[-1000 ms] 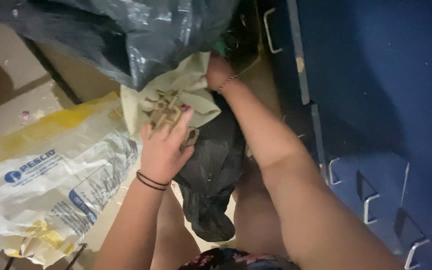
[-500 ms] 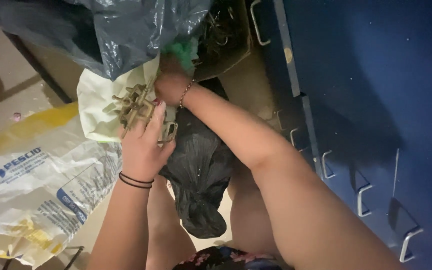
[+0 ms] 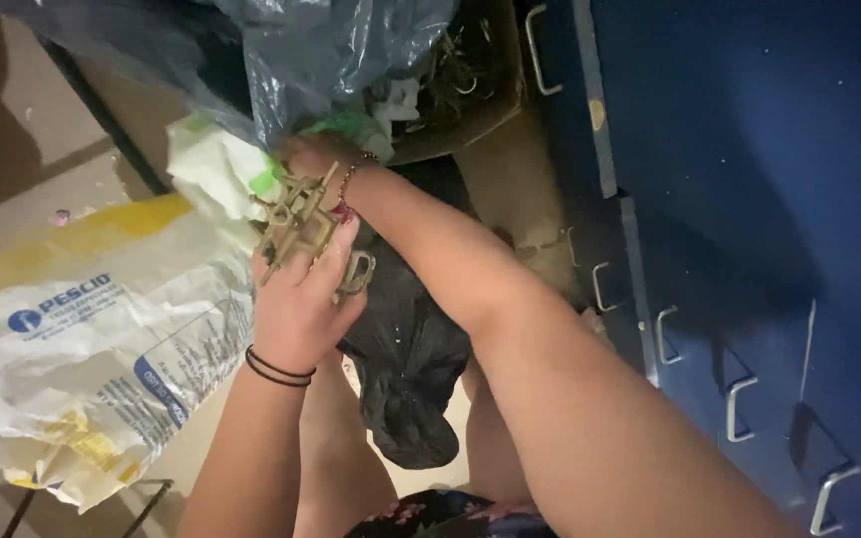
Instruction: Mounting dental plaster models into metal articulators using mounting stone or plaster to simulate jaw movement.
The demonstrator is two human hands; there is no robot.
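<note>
Metal clips (left hand) beside white sack.

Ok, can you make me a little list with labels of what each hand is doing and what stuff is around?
left hand: holds a bunch of tan metal clips
right hand: reaches under the dark plastic bag, fingers hidden
wrists: black bands on the left, bead bracelet on the right
below the hands: black bag
left side: white and yellow sack on the floor
right side: blue drawer cabinet with metal handles
top: box of clips
</note>
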